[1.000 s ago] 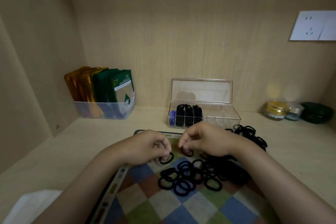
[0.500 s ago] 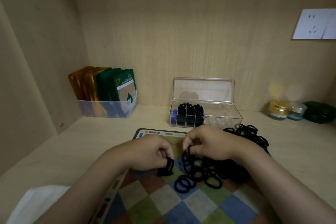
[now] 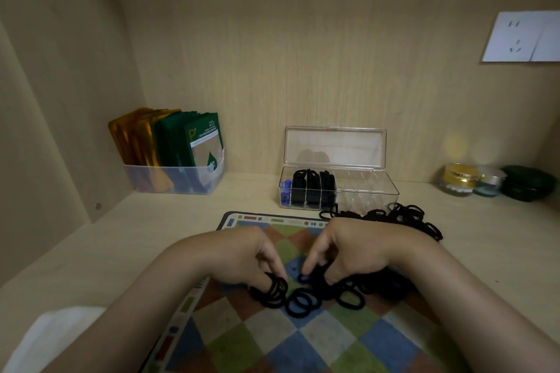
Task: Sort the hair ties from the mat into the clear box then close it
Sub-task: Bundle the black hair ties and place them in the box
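Lowered left hand (image 3: 239, 254), hair ties (image 3: 272, 291) round fingers (image 3: 269, 263); right hand (image 3: 351, 248) pinches more.

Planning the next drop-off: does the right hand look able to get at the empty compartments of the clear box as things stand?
Probably yes. The lid stands open behind the clear box, its right compartments look empty, and only loose hair ties lie flat between it and the right hand.

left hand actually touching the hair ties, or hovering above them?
Touching. The head view shows the left hand with its curled fingertips hooked through several black hair ties at the pile's left edge on the mat; no gap shows.
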